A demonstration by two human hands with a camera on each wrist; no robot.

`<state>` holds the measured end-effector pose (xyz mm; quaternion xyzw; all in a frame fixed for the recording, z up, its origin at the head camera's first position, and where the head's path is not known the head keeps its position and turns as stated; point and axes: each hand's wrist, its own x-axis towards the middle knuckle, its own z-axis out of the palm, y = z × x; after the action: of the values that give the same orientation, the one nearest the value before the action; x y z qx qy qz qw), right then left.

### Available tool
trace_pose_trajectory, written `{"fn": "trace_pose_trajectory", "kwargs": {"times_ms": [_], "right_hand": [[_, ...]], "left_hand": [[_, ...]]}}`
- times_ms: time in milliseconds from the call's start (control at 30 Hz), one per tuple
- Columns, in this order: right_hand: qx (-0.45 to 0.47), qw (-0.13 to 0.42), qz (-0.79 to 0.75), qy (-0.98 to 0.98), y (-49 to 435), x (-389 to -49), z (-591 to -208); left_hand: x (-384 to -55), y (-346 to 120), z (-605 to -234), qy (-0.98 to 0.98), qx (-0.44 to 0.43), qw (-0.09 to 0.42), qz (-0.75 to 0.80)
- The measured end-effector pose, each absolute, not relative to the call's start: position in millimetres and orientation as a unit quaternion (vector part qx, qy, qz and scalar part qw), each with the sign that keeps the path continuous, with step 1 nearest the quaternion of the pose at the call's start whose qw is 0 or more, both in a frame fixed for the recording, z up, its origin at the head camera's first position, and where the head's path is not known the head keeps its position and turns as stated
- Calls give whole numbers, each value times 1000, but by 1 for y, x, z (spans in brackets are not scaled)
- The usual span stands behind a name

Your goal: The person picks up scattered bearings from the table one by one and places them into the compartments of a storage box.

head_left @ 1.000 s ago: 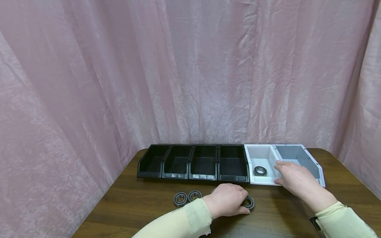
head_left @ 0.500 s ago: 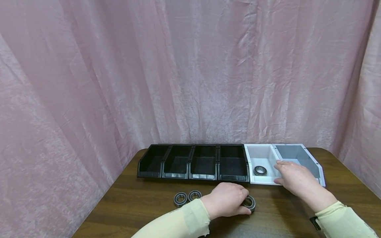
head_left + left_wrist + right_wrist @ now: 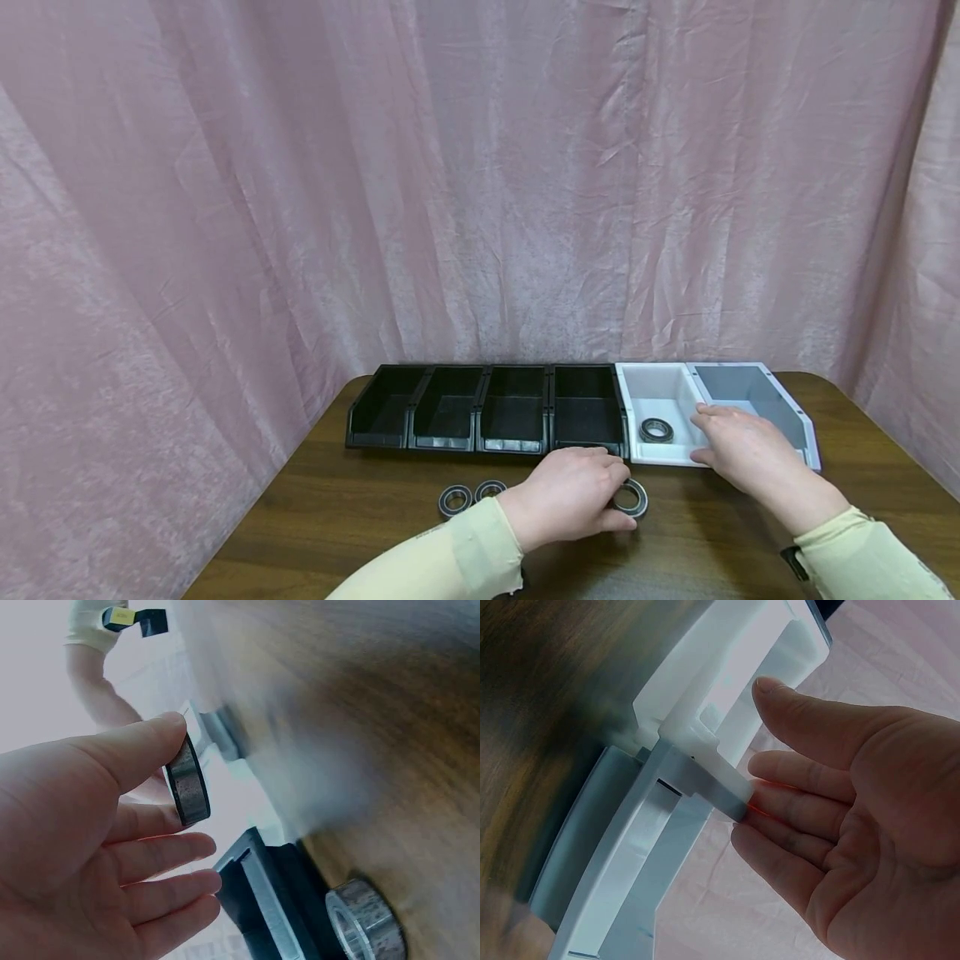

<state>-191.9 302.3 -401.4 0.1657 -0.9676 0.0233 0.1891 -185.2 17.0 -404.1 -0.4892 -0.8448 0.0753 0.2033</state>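
Observation:
My left hand (image 3: 568, 496) pinches a bearing (image 3: 642, 500), a dark-edged metal ring, between thumb and forefinger. In the left wrist view the held bearing (image 3: 189, 784) stands tilted, and the other fingers stretch out below it. Resting fingertips of my right hand (image 3: 750, 450) touch the divider between the white bin (image 3: 662, 385) and the grey bin (image 3: 738, 383). The right wrist view shows that hand (image 3: 855, 802) holding nothing, its fingers relaxed at the rims. One more bearing (image 3: 646, 433) lies flat inside the white bin.
Two bearings, one (image 3: 444, 504) left of the other (image 3: 481, 493), lie on the wooden table (image 3: 315, 500). Another bearing (image 3: 379, 922) shows near a black bin in the left wrist view. Several black bins (image 3: 450, 412) stand in a row left of the white one, before a pink curtain (image 3: 480, 183).
My left hand has lifted the bearing and moved slightly forward and right with it. The right hand has stayed in place.

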Motion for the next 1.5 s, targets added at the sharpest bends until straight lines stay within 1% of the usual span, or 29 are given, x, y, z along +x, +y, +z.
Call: {"fn": "trace_pose_trajectory", "kwargs": {"times_ms": [200, 500, 833, 1267, 1500], "right_hand": [[165, 193, 21, -967, 302, -191, -400], [170, 197, 20, -965, 301, -191, -399], [169, 195, 18, -966, 301, -191, -400], [171, 194, 18, -966, 301, -191, -401], [166, 192, 13, -967, 301, -191, -401]], "left_hand": [[-188, 14, -396, -840, -490, 222, 69], [-194, 9, -386, -859, -462, 211, 64], [-208, 8, -379, -873, -442, 195, 61], [-225, 10, -382, -887, -419, 187, 53], [-233, 12, -383, -894, -412, 170, 49]]}}
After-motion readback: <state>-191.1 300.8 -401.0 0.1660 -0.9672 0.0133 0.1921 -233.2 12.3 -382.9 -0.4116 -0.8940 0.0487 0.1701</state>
